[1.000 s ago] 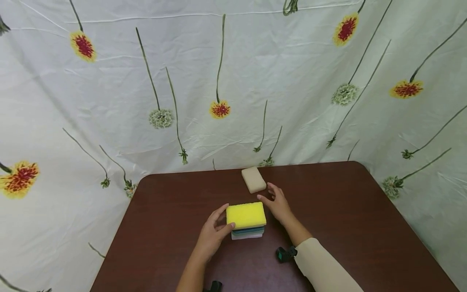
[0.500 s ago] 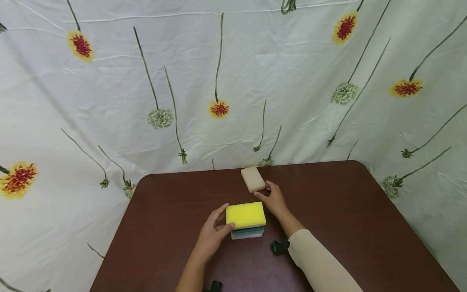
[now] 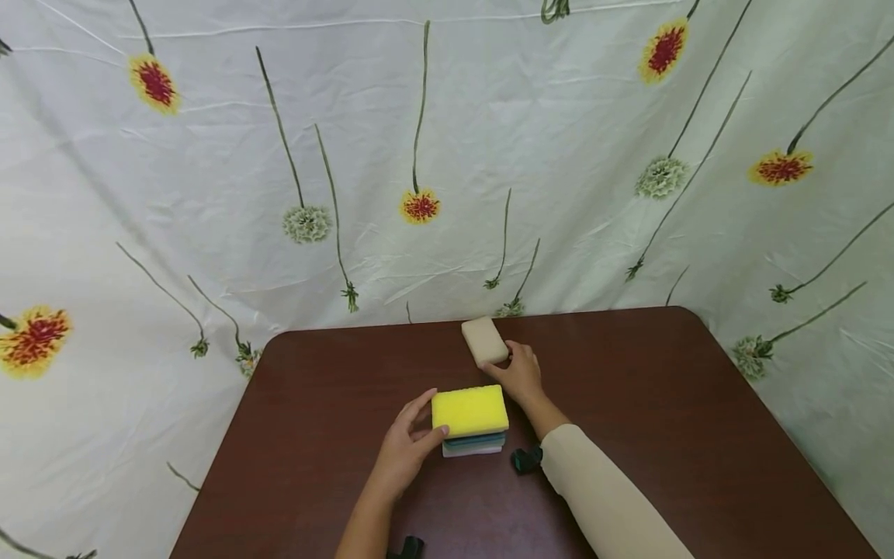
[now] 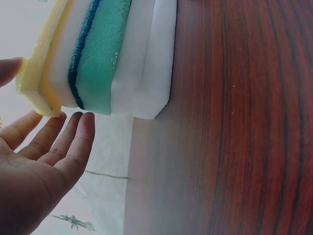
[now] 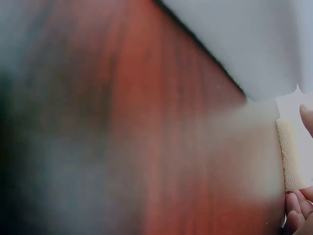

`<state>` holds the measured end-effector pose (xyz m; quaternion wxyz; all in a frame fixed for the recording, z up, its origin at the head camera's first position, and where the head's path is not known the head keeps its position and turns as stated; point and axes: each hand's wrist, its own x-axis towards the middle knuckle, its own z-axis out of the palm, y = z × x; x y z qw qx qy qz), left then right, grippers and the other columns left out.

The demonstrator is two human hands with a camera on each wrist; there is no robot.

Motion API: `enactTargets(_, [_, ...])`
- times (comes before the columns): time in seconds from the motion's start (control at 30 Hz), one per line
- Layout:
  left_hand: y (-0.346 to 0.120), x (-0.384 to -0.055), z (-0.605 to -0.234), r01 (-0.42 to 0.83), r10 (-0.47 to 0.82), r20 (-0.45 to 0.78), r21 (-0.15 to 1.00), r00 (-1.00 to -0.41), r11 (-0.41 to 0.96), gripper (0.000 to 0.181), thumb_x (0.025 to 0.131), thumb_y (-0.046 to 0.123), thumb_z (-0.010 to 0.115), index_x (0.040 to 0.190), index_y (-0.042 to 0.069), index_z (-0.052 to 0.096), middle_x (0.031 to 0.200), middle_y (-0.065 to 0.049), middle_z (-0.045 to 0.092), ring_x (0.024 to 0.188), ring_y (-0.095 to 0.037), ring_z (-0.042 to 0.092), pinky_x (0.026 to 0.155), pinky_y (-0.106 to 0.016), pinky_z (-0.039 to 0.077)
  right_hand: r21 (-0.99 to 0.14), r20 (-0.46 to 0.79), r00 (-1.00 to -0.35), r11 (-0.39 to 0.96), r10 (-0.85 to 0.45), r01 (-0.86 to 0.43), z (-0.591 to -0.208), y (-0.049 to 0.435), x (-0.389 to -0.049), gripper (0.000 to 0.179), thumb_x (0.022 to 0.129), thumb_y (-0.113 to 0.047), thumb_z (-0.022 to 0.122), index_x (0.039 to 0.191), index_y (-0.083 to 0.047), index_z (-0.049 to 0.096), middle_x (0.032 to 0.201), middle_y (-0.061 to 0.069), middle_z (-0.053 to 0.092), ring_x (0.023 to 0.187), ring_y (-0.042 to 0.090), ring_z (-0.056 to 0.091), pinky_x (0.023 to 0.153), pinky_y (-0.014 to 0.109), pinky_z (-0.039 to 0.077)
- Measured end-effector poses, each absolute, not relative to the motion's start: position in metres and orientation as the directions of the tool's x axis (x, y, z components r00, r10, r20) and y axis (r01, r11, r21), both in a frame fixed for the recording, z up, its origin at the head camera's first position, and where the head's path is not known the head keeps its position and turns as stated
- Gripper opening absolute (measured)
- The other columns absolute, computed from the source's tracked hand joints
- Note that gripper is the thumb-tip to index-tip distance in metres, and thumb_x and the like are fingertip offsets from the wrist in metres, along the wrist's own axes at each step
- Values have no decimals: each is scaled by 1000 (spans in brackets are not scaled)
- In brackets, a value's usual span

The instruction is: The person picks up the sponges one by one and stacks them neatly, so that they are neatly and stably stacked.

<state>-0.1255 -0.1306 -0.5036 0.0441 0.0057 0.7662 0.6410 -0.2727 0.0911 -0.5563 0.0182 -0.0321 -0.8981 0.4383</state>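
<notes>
Fingers and thumb of my left hand (image 3: 401, 454) hold the yellow sponge (image 3: 469, 411) at its left end, on top of a stack. Below it in the left wrist view come a white layer (image 4: 64, 58), a teal sponge (image 4: 103, 54) with a dark blue scouring side, and white sponges (image 4: 146, 68) at the bottom. Farther back lies a cream sponge (image 3: 485, 341). My right hand (image 3: 522, 376) is at its right front corner, thumb in front and fingers at the right side. The right wrist view shows the thumb raised apart from the cream sponge, fingertips right at its other end.
All of this stands on a dark red-brown wooden table (image 3: 335, 404) with rounded far corners. A white flower-patterned cloth (image 3: 363, 155) hangs behind it. Small black devices sit at both wrists, the right one (image 3: 526, 460) beside the stack.
My right hand has moved left and slightly away from me, up to the cream sponge, its fingers bending more. The left hand and the stack have stayed put.
</notes>
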Motion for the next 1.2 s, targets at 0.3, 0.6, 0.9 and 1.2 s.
enactTargets(0.3, [-132,-125,-503,-51,75,-67,978,-995,203,63,92,24,75,149,27,50,153,-11,47,106,-29,68,88,-39,58,-750,2,-998,660,71,45,-555,89,-278,92,81,-56,80,149,-7,44,147,20,44,131,40,45,107,56,40])
enactTargets(0.6, [-133,-125,-502,-49,81,-68,975,-994,218,63,92,25,75,149,27,49,152,-12,47,107,-29,68,88,-38,58,-731,22,-996,681,88,44,-557,86,-278,85,82,-53,80,144,-5,49,143,21,46,125,38,45,106,55,39])
enactTargets(0.9, [-132,-126,-500,-33,86,-51,979,-995,203,63,91,22,75,149,25,50,152,-13,47,107,-30,68,88,-38,58,-740,14,-994,669,113,65,-557,88,-280,86,82,-53,80,145,-5,46,143,21,44,123,37,45,102,54,42])
enactTargets(1.2, [-133,-125,-503,-46,83,-66,974,-994,222,63,91,24,75,149,29,49,153,-11,46,107,-29,68,88,-38,58,-740,28,-990,669,137,71,-558,89,-278,76,85,-44,79,140,-2,47,136,22,46,117,37,47,97,53,47])
